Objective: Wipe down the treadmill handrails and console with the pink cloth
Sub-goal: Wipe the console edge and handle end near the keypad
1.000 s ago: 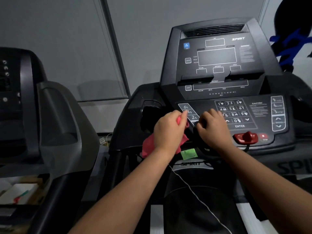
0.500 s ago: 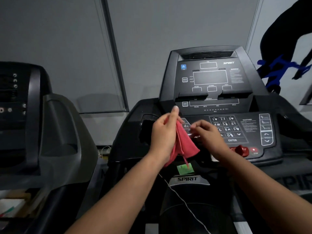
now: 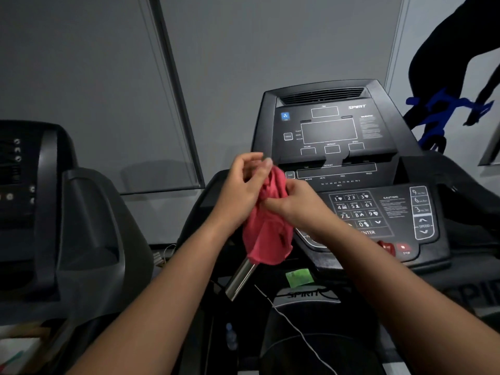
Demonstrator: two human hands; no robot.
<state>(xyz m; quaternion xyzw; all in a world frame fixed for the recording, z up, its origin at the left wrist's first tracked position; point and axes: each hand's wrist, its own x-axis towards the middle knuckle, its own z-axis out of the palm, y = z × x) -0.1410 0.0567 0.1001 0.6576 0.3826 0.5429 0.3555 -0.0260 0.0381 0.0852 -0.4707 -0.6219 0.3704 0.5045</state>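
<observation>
A pink cloth (image 3: 266,234) hangs bunched in the air in front of the black treadmill console (image 3: 332,136). My left hand (image 3: 243,185) holds its top with curled fingers. From the right, my right hand (image 3: 295,203) pinches the cloth's middle, just left of the number keypad (image 3: 357,211). Below the cloth a silver handrail grip (image 3: 239,280) slopes down to the left. The cloth touches neither the console nor the grip, as far as I can tell.
A second treadmill (image 3: 67,212) stands close on the left. A red safety key (image 3: 385,246) and a stop button (image 3: 403,249) sit on the console's lower edge. A thin white cord (image 3: 297,328) runs down over the belt cover. A wall lies behind.
Both hands have lifted the cloth off the lower left of the console and raised it. The right hand now pinches it. The view has tilted upward.
</observation>
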